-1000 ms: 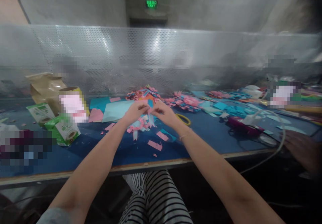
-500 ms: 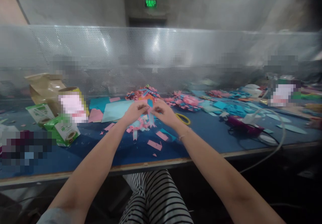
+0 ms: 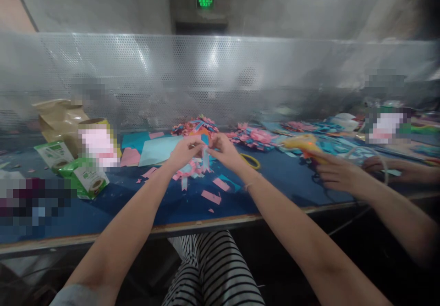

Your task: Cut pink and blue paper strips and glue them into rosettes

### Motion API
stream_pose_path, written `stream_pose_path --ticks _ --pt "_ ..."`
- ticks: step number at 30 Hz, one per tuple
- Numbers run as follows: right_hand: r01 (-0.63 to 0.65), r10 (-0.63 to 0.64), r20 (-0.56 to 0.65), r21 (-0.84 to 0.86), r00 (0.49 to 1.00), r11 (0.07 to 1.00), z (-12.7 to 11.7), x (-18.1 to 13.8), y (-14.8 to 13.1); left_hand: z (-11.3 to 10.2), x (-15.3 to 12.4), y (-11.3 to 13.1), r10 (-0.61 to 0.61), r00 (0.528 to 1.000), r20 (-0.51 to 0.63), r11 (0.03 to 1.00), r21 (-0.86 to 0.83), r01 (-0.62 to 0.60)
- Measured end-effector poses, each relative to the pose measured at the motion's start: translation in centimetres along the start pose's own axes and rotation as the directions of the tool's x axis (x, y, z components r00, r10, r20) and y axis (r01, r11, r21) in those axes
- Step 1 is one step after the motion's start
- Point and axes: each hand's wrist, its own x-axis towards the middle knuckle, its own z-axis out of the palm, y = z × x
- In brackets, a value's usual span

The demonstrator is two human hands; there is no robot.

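Over the middle of the table, my left hand [image 3: 185, 153] and my right hand [image 3: 224, 150] meet with their fingers pinched together. Between the fingertips is a small pink and pale blue paper strip [image 3: 206, 160], its lower end hanging down. Just below lies a cluster of folded pink and blue paper pieces [image 3: 187, 170]. Behind my fingers, partly hidden by them, are an orange piece and a heap of pink, orange and blue paper bits [image 3: 197, 125]. A yellow ring [image 3: 252, 161], maybe a tape roll, rests beyond my right wrist.
From the right, a co-worker's hand [image 3: 340, 175] holds a yellow glue gun [image 3: 298, 141] near a pink paper flower [image 3: 256, 136]. Green and white boxes [image 3: 85, 180] and a brown bag [image 3: 62, 120] stand left. Paper sheets [image 3: 160, 151] and pink scraps [image 3: 211, 197] lie about.
A co-worker's hands have come in from the right, one with the yellow glue gun. My hands stay nearly in place, the fingers shifting slightly on the paper strip.
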Motion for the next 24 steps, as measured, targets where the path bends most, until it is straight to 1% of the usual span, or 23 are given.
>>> stream_pose_path --ticks 3,6,8,12,16,20,24 --pt "-0.067 0.067 0.005 0.065 0.998 0.996 0.1 0.2 0.2 0.1 -0.1 0.0 0.048 0.998 -0.038 0.996 0.074 -0.045" --pt "-0.109 0.110 -0.006 0.068 0.994 0.992 0.3 0.3 0.2 0.3 -0.2 0.2 0.064 0.997 -0.053 0.993 0.107 -0.058" --pt "-0.097 0.098 -0.032 0.045 0.995 0.994 0.4 0.4 0.2 0.4 -0.3 0.4 0.054 0.997 -0.051 0.995 0.091 -0.049" --pt "-0.030 0.030 -0.090 0.003 0.995 1.000 0.7 0.4 0.4 0.5 -0.4 0.9 0.043 0.997 -0.071 0.998 0.058 -0.039" --pt "0.007 -0.011 -0.114 -0.032 0.993 0.999 0.6 0.4 0.4 0.5 -0.4 0.8 -0.014 0.999 -0.049 0.997 -0.071 0.011" --pt "-0.025 0.019 -0.114 -0.053 0.993 0.998 0.7 0.4 0.0 0.6 -0.4 0.6 -0.051 0.996 -0.072 0.989 -0.143 0.040" --pt "-0.061 0.054 -0.100 -0.060 0.994 0.996 0.9 0.2 -0.7 0.5 -0.5 0.5 -0.077 0.990 -0.119 0.992 -0.111 0.064"
